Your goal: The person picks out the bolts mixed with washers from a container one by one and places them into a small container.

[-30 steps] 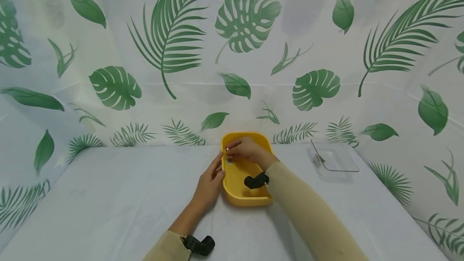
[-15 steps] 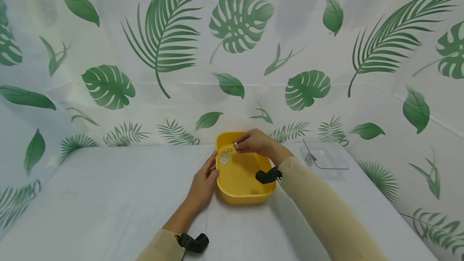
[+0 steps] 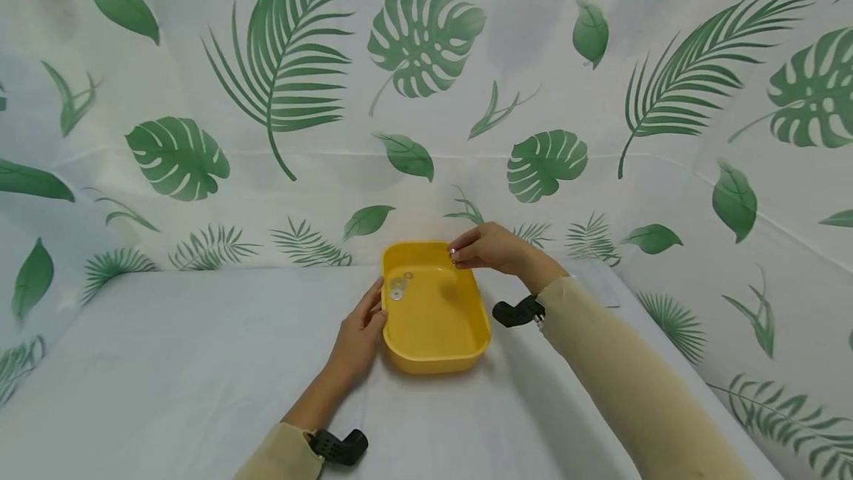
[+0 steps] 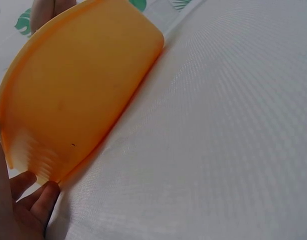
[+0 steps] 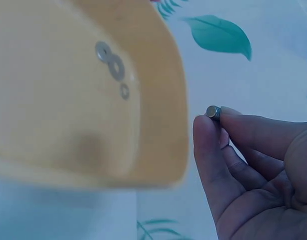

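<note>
A yellow tray (image 3: 433,355) stands on the white cloth. Along its left wall lies my left hand (image 3: 356,339), fingers touching the outside up to the rim; the left wrist view has fingertips (image 4: 47,192) low against the wall. My right hand (image 3: 496,249) is raised at the tray's back right corner. Between thumb and fingertips it pinches a small silvery metal cylinder (image 5: 212,112) with a flat round face, just outside the tray wall. On the tray floor, near the left side, lie flat washers (image 3: 396,294) of different sizes, grouped close together.
A clear plastic box (image 3: 605,292) stands to the right at the back, mostly hidden by the right sleeve (image 3: 600,361). Behind the table (image 3: 200,361) hangs a leaf-printed sheet (image 3: 320,191). Each wrist wears a black camera (image 3: 340,447).
My right hand has lifted from the tray's left side, over to its back right corner, carrying the metal cylinder and uncovering the washers. My left hand stays at the tray as the view turns right.
</note>
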Available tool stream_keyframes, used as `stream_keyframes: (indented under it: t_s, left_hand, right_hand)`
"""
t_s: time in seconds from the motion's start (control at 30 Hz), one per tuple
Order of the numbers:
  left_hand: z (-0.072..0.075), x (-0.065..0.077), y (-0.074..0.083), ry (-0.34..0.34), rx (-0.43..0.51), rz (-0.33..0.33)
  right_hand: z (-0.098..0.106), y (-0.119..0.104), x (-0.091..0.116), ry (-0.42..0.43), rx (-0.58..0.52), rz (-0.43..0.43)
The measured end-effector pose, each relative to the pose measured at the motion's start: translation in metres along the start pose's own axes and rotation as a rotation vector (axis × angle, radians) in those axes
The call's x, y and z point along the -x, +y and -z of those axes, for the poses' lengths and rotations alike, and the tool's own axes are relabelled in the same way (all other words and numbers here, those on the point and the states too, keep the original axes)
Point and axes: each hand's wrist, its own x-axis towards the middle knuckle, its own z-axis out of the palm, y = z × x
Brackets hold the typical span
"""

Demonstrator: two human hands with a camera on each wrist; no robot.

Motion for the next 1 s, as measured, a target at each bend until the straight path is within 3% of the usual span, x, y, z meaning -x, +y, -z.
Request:
stream_keyframes:
  t_s: [0.53,1.0]
  left_hand:
    - [0.002,0.001,0.001,-0.003,0.002,-0.003]
    - [0.002,0.000,0.001,-0.009,-0.003,0.005]
  right_hand:
    - [0.058,0.032,0.027,0.037,0.041,0.014]
    - [0.109,0.070,0.050,0.045,0.026,-0.060]
